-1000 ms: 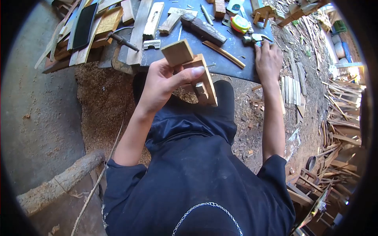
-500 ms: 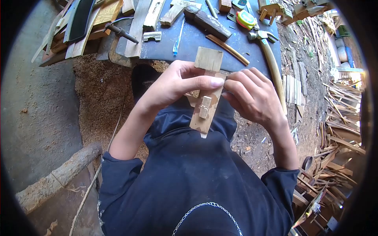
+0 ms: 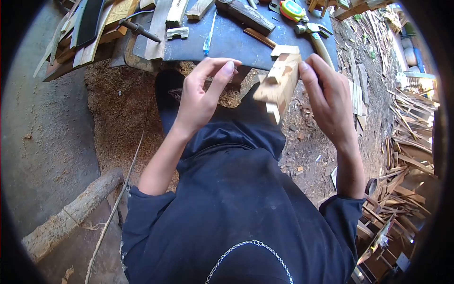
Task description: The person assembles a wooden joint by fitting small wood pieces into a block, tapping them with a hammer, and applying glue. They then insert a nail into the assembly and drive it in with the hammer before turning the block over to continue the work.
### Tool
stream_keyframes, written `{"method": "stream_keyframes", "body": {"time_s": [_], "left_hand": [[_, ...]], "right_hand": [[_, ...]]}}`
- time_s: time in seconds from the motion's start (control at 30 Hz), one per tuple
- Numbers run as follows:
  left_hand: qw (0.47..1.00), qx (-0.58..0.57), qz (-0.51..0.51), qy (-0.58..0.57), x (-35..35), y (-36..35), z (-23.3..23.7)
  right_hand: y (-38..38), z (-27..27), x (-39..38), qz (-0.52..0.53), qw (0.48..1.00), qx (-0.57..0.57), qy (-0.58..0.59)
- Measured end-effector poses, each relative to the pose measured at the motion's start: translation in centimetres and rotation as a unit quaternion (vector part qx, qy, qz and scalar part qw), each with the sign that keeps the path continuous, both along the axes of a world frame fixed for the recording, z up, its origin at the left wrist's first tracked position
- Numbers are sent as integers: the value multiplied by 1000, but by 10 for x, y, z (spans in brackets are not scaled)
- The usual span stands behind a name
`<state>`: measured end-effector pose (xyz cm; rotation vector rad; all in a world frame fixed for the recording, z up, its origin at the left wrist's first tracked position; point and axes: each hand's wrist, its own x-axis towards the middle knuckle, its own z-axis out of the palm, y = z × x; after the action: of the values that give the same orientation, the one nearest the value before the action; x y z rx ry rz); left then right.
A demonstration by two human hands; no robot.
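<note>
My right hand grips a small jointed wooden piece by its right edge, thumb in front. The piece is pale, made of several blocks fitted together, and tilted above my lap. To its left, my left hand is raised with thumb and fingers apart and nothing between them. Beyond the hands, a blue pen and a small notched wood block lie on the dark table.
On the table are a hammer, a yellow tape measure and a dark wood block. A clamp with a metal bar sits at the left corner. Scrap wood is heaped at right; a log lies lower left.
My left hand has let go of the wooden piece and moved left. My right hand has carried the piece rightward and turned it, showing another side.
</note>
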<state>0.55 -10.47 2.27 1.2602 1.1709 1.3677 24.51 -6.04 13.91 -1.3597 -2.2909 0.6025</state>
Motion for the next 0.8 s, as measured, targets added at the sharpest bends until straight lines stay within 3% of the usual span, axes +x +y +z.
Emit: {"method": "stream_keyframes", "body": {"time_s": [0.07, 0.2, 0.37, 0.5, 0.6, 0.73, 0.8], "left_hand": [[993, 79, 63, 61, 0, -3, -5], [964, 224, 24, 139, 2, -6, -4], [960, 249, -39, 120, 10, 16, 5], [960, 267, -70, 33, 25, 28, 3], [976, 189, -107, -3, 29, 23, -2], [992, 96, -62, -58, 35, 13, -8], [989, 118, -61, -69, 35, 15, -14]], "right_hand": [[4, -1, 0, -33, 999, -3, -1], [9, -6, 0, -42, 997, -60, 23], [8, -13, -7, -19, 981, -169, 96], [5, -15, -9, -19, 967, -223, 121], [1, -15, -11, -28, 953, -266, 146], [1, -13, -12, -35, 929, -324, 177], [1, -13, -13, -30, 916, -347, 198]]}}
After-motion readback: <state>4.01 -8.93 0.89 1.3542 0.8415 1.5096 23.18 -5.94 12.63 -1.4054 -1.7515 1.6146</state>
